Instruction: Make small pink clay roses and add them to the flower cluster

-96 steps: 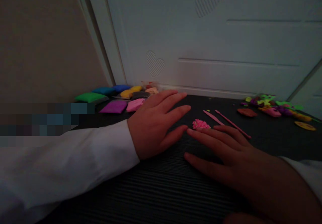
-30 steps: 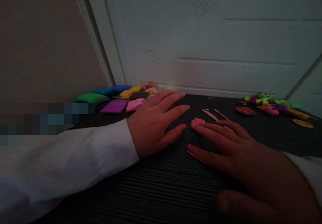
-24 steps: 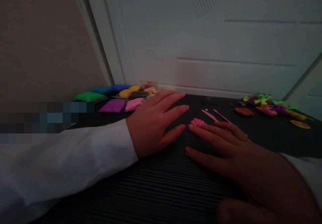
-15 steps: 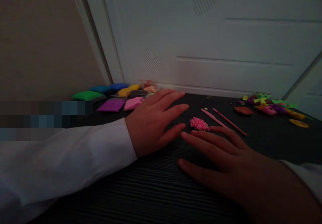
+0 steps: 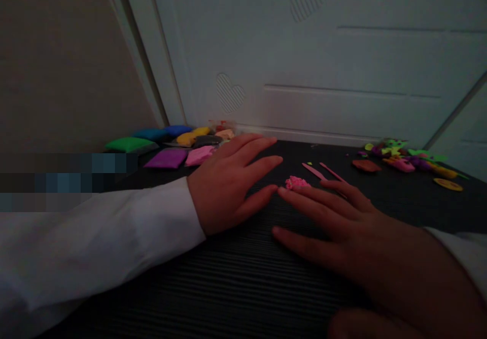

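Note:
My left hand (image 5: 232, 184) rests with spread fingers over the dark, ridged tabletop (image 5: 213, 288), palm down and holding nothing. Opposite it, my right hand (image 5: 342, 232) is stretched out flat with its fingers apart, also empty. Just beyond the right fingertips lies a bumpy pink clay piece (image 5: 297, 182), its near side partly hidden by those fingers. A flat pink modelling knife (image 5: 314, 170) and a thin pink modelling stick (image 5: 332, 171) lie behind the right hand, their near ends covered by it.
Coloured clay packs, among them a green one (image 5: 131, 144), a purple one (image 5: 166, 158) and a pink one (image 5: 200, 155), lie at the back left. At the back right are a brown piece (image 5: 366, 165), colourful clay shapes (image 5: 399, 163) and a yellow oval (image 5: 448, 184). A white panelled door (image 5: 304, 60) stands behind.
My right hand has moved slightly forward, now covering more of the pink clay piece and the tools. Its thumb has come into view at the bottom. The left hand is nearly still.

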